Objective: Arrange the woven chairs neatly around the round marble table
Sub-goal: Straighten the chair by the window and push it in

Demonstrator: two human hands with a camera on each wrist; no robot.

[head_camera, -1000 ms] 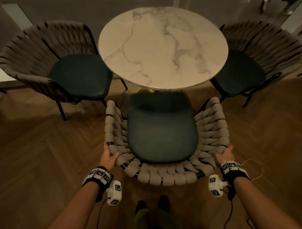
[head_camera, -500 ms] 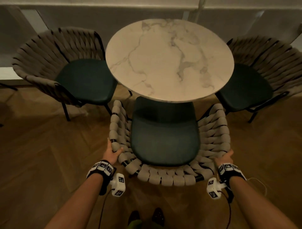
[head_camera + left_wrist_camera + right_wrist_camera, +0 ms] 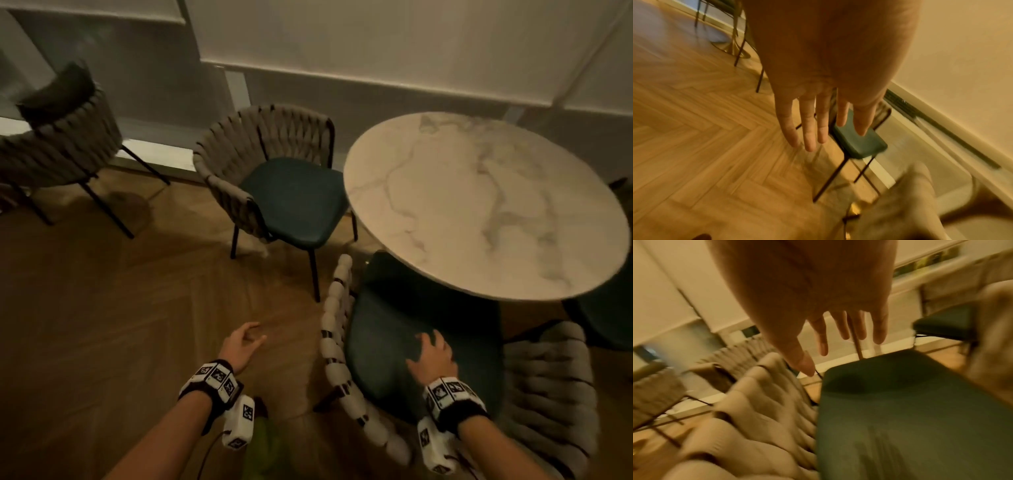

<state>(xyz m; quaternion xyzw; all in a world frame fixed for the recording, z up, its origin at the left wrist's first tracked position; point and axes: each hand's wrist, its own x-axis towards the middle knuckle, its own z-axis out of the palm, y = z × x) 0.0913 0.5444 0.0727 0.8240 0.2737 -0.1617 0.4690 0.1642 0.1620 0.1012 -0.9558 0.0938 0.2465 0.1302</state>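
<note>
Far left of the marble desk, one woven chair stands apart; a second chair sits beside the desk. Left hand, fingers released, holds nothing. Right hand, fingers spread, hovers over the nearest chair, tucked under the desk.

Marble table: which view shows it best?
The head view: the whole round top of the table is visible, with chairs beside it. The left wrist view catches only what may be its brass base, far off and blurred. The right wrist view shows no table top, only chairs.
</note>
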